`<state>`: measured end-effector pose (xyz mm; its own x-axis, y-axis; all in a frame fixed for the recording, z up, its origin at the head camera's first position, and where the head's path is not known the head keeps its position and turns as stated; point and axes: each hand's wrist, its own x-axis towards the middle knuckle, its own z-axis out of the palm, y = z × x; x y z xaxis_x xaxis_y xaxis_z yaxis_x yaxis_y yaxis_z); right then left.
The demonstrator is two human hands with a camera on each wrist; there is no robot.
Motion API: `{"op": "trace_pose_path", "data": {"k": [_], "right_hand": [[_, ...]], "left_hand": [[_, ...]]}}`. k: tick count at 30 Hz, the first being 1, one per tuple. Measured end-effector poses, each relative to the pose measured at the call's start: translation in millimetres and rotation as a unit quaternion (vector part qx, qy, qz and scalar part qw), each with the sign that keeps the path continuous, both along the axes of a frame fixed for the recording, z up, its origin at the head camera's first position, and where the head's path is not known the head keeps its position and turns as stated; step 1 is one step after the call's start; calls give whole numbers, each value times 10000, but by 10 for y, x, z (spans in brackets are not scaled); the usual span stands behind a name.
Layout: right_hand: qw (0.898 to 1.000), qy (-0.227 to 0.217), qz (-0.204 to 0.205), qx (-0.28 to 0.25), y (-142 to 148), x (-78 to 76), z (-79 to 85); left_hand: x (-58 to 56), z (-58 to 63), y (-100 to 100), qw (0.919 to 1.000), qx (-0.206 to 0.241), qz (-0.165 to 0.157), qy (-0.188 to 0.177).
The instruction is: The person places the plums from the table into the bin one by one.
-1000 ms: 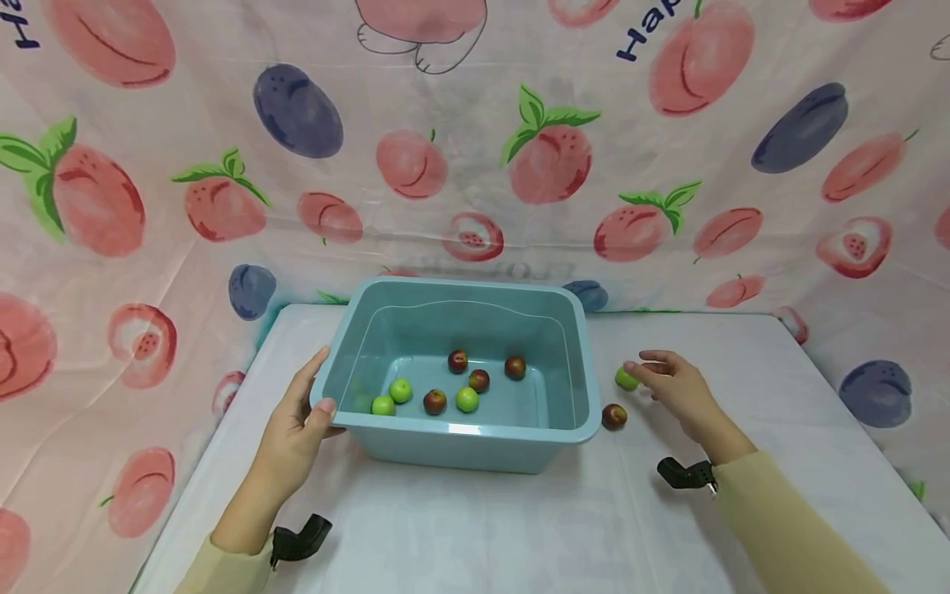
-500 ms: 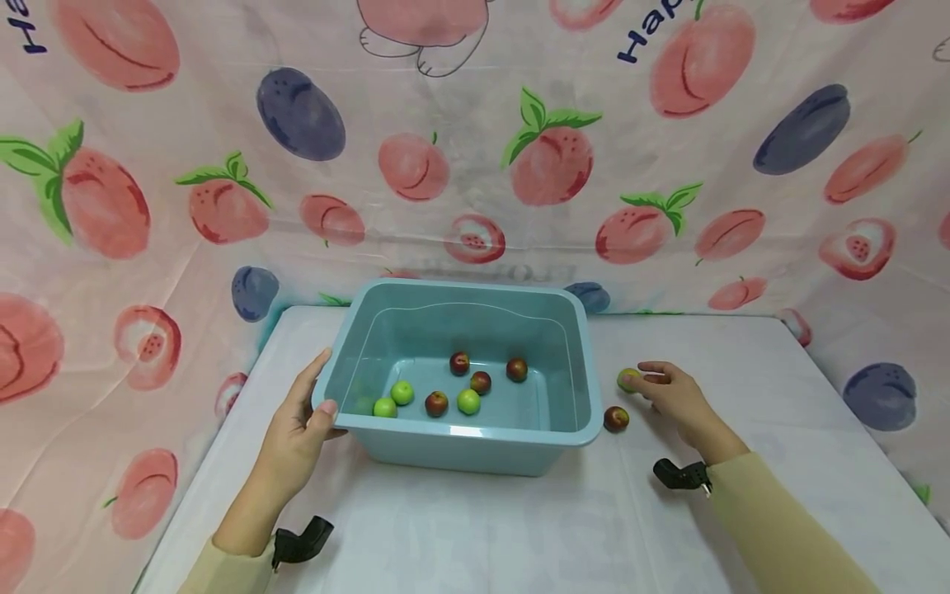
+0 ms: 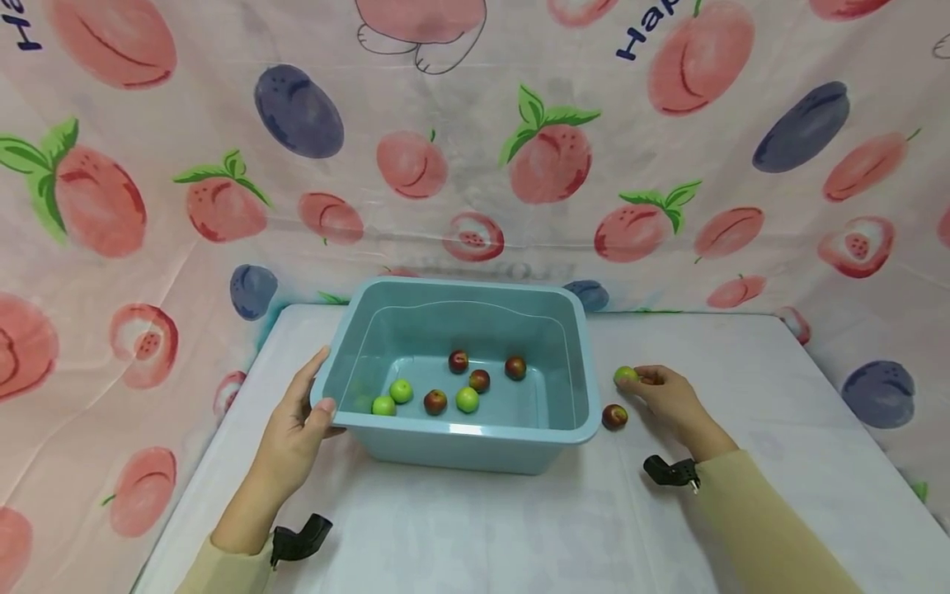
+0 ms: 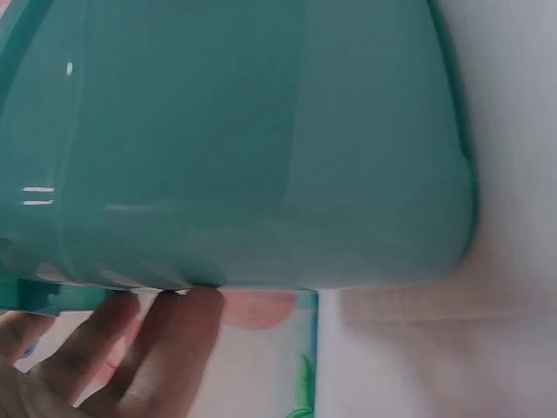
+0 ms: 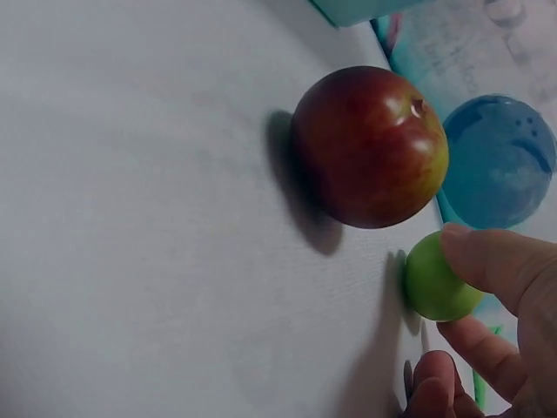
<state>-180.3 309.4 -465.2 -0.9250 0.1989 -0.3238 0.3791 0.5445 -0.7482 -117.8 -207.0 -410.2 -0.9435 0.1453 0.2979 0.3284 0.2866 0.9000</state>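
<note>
A light-blue plastic tub [image 3: 475, 459] stands on the white-covered table, with several small dark red and green plums on its floor. My left hand [image 3: 289, 441] holds the tub's left front corner, thumb over the rim; in the left wrist view its fingers [image 4: 178, 353] lie against the tub's outer wall. To the right of the tub, my right hand [image 3: 671, 404] pinches a green plum [image 5: 435, 283] between thumb and fingers, low at the table. A dark red plum [image 3: 614, 417] lies nearer me, close to the tub's right front corner.
A fruit-printed cloth [image 3: 460, 173] hangs behind and at the sides of the table [image 3: 490, 528]. Black wrist-worn cameras sit at both sleeves, the right one [image 3: 670, 472] low over the tabletop.
My right hand has come down and its thumb and fingers have closed on the green plum. My left hand, the tub and the other plums have stayed put.
</note>
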Motion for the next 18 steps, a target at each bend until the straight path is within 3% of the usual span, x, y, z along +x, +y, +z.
{"op": "trace_pose_path", "data": {"k": [10,18], "right_hand": [[10000,13,13,94,2,-18,-1],[9999,52,51,141,23,-9,-8]], "left_hand": [[-19,273,-44,9971,-597,34,-473],[-21,406,-23,9946,-465,-71,-923]]}}
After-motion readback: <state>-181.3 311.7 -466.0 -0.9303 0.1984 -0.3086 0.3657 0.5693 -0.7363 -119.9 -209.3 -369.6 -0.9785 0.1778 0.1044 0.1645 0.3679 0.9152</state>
